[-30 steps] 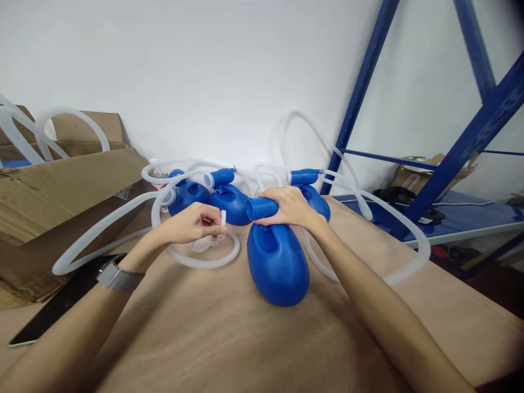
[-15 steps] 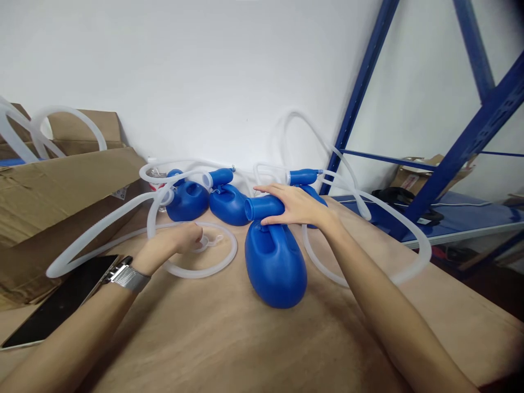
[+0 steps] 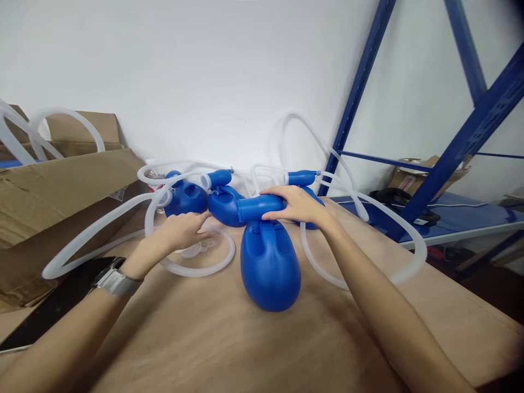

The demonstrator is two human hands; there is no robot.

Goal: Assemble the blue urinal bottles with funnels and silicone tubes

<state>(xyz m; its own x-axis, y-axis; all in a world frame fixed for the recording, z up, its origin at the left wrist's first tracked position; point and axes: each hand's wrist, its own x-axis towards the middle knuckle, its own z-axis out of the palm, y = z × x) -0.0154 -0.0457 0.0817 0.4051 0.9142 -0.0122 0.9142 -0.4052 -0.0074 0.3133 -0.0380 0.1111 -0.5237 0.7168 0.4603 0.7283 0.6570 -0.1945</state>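
Note:
A blue plastic urinal bottle [image 3: 272, 273] with a moulded handle stands on the table in front of me. Across its top lies a blue tubular mouthpiece [image 3: 256, 208], its open end facing left. My right hand [image 3: 297, 204] is wrapped round the right end of this mouthpiece. Left of the bottle, my left hand [image 3: 184, 232] is closed, thumb and forefinger forward, with a clear plastic cap [image 3: 191, 251] under its fingers. The grip on the cap is partly hidden. A translucent hose [image 3: 204, 270] loops on the table beneath that hand.
Behind stand more blue bottles [image 3: 186, 199] with mouthpieces and hoses. To the left are an open cardboard box [image 3: 69, 180] holding hoses and a dark tablet [image 3: 45, 314]. A blue metal rack [image 3: 454, 147] rises at the right, beyond the table edge.
My left hand has lifted slightly from the table, its forefinger now stretching toward the mouthpiece. The mouthpiece has shifted a little left under my right hand, and the bottle is turned slightly.

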